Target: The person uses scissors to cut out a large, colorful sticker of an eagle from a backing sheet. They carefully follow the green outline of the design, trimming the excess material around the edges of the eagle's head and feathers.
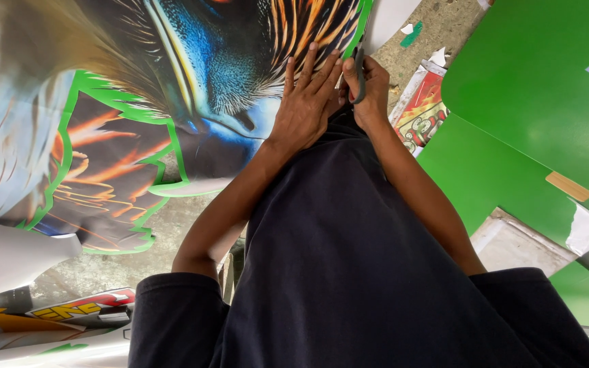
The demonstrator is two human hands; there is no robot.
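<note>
A large printed sheet [172,75] with a colourful bird picture and a green outline lies on the concrete floor. My left hand [306,102] presses flat on it, fingers spread, near its green right edge. Right beside it, my right hand [366,85] is closed around a thin dark cutting tool [358,71] held against that green edge. My dark clothing [349,259] fills the lower middle of the view and hides the floor beneath.
Large green boards [533,88] lie to the right, one with torn white backing. Printed scraps [423,112] sit between the boards and my right hand. A rolled white sheet [8,255] and more printed pieces [69,313] lie at lower left.
</note>
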